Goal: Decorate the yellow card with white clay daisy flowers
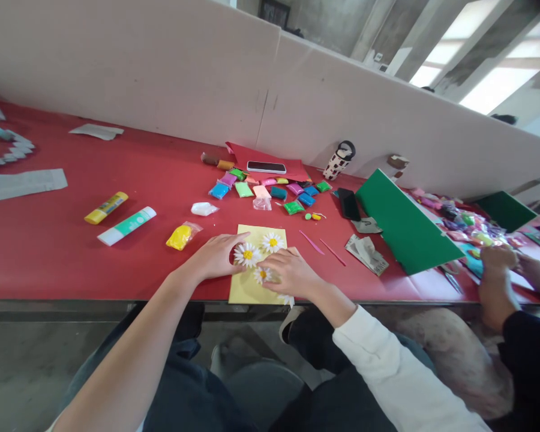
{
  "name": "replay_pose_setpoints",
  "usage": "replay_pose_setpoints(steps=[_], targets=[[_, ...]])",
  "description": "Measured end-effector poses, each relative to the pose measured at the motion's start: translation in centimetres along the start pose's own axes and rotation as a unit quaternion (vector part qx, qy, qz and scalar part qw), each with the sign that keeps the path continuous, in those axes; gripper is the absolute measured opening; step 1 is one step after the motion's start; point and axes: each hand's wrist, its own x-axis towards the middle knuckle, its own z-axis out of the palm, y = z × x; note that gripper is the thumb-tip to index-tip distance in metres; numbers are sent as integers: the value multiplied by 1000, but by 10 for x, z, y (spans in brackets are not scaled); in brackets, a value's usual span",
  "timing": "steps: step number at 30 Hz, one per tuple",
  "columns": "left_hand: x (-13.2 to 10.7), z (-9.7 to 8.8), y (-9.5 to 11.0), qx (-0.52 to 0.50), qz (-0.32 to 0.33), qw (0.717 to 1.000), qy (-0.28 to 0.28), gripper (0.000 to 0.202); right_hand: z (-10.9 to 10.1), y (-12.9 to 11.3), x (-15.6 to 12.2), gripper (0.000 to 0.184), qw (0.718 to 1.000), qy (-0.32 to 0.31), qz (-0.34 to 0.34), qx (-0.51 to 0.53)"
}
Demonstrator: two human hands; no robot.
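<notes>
**While the left hand (216, 258) and the right hand (290, 273) meet on a pale yellow rectangular paper card (247, 291)**

Where the smooth red table cover (49, 240) comes to its near edge, the card lies flat, and its near short side reaches that edge. On it sit three white flowers with thin petals and round yellow centres. A large daisy (247, 255) is at the left, a second daisy (273, 242) is farther and to the right, and a small daisy (261, 275) is nearer.

The left hand rests palm down on the left edge of the card. Its fingers are slightly curved and loosely together, with the tips at the petals of the large daisy, and I see nothing pinched. The right hand lies palm down on the right part of the card. Its fingers bend toward the small daisy and partly cover it, and I cannot tell if they pinch it.

Left of the hands, apart from the card, lie these things:
- a soft yellow clay lump in a clear crinkled bag (180, 237);
- a white-and-green cylindrical glue stick (126, 226);
- a yellow glue stick (106, 207).

Farther away is a scatter of small square packets of coloured clay (270, 192). Two thin pink sticks (311, 242) lie just right of the card. Farther right a stiff green sheet (400, 225) stands tilted. Beyond it another person's hands (499, 258) rest on the table.
</notes>
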Motion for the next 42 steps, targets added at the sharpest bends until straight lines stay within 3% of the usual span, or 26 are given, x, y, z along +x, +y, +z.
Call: replay_pose_setpoints(steps=[6,10,16,19,23,27,32,36,39,42], targets=[[0,1,-3,4,10,1000,6,81,10,-26,12,36,999,-2,-45,7],[0,1,-3,4,5,1000,2,80,10,-27,15,39,997,25,-63,34],[0,-2,-1,-1,-16,1000,-16,84,-6,7,-7,27,985,144,63,66],[2,-3,2,2,-5,1000,-13,83,-1,5,-13,25,988,132,41,65],[3,-2,6,4,0,1000,-5,80,16,-24,-1,31,994,90,-25,55],[1,1,5,-6,6,1000,4,78,22,-42,10,29,998,50,-39,22],[1,0,4,-10,9,1000,6,77,17,-26,-6,25,998,46,-13,34],[2,-1,6,-15,3,1000,8,77,11,-12,-23,36,996,61,-6,66],[0,-3,5,-20,-3,1000,-3,79,6,-3,-31,38,986,112,20,124],[-3,-6,4,-38,-14,999,-10,71,5,17,-37,28,947,206,122,212]])
